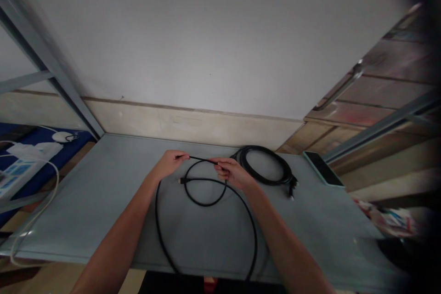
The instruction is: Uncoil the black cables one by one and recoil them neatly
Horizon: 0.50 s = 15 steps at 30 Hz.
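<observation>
Black cable (201, 159): held up over the grey table (103, 202), stretched between left hand (170, 164) and right hand (233, 172).
Cable direction: nearly straight from hand to hand, long axis sideways, dipping slightly rightward; elsewhere bowing out in wide curves toward the near table edge, with a smaller ring just below the hands.
Connector (182, 180): left of the ring, tip pointing left.
Left hand: fingertips pinched on the cable.
Right hand: thumb and fingers closed around the cable.
Coiled cable (284, 167): lying on the table, just beyond the right hand, ends gathered at near right.
Phone (324, 168): flat near the table's right edge, slanting from far left to near right.
Power strip (14, 177): beyond the table's left edge.
</observation>
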Each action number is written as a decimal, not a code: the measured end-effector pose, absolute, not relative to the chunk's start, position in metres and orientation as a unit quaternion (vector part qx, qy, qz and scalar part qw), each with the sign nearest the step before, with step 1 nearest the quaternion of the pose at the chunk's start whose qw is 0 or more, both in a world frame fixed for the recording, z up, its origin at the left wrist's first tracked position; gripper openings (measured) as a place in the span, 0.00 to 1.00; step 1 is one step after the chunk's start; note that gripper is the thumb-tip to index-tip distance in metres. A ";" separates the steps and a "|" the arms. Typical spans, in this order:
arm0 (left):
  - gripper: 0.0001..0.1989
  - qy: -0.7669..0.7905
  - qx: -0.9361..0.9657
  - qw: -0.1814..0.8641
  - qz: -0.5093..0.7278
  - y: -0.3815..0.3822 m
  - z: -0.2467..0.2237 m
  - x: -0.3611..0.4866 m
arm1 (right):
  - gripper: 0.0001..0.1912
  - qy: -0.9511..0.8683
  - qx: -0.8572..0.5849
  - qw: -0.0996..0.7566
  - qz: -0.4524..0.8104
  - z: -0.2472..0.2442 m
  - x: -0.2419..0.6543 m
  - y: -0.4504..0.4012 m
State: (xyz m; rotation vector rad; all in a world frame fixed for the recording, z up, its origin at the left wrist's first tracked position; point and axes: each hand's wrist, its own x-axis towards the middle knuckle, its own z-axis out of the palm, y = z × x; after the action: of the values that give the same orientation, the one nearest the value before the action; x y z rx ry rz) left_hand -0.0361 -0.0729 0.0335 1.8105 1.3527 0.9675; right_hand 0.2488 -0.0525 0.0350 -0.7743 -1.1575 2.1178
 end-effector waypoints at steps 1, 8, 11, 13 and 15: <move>0.18 0.524 0.689 0.334 0.374 -0.072 0.035 -0.041 | 0.19 -0.439 -0.288 0.303 0.795 0.037 0.253 -0.051; 0.18 0.590 0.644 0.287 0.392 -0.067 0.038 -0.084 | 0.19 -0.450 -0.277 0.346 0.775 0.041 0.279 -0.042; 0.19 0.614 0.627 0.270 0.395 -0.066 0.035 -0.099 | 0.18 -0.444 -0.281 0.372 0.765 0.040 0.291 -0.036; 0.20 0.628 0.616 0.261 0.397 -0.066 0.034 -0.106 | 0.18 -0.436 -0.282 0.395 0.758 0.041 0.298 -0.032; 0.21 0.638 0.606 0.255 0.401 -0.067 0.035 -0.110 | 0.18 -0.418 -0.269 0.430 0.754 0.042 0.303 -0.030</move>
State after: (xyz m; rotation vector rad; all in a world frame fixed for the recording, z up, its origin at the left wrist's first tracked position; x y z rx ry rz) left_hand -0.1105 -0.0665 0.0347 1.6451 1.7339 1.0890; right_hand 0.3030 -0.0298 0.0423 -0.6723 -1.0442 1.8806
